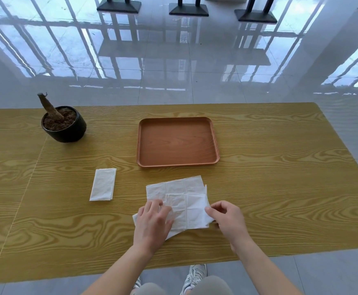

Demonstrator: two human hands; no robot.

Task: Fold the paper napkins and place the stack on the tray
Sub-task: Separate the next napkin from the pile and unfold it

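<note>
A white paper napkin [186, 207] lies partly folded on the wooden table, on top of another spread napkin [173, 185]. My left hand [152, 222] rests flat on its left side and presses it down. My right hand [227, 216] pinches the napkin's right edge between thumb and fingers. A folded napkin [103, 184] lies alone to the left. The brown wooden tray [140, 143] sits beyond the napkins, with nothing in it.
A black pot [67, 133] with soil and a bare stump stands at the back left of the table [280, 167]. Glossy floor tiles and dark stand bases lie beyond the far edge. My shoes show below the near edge.
</note>
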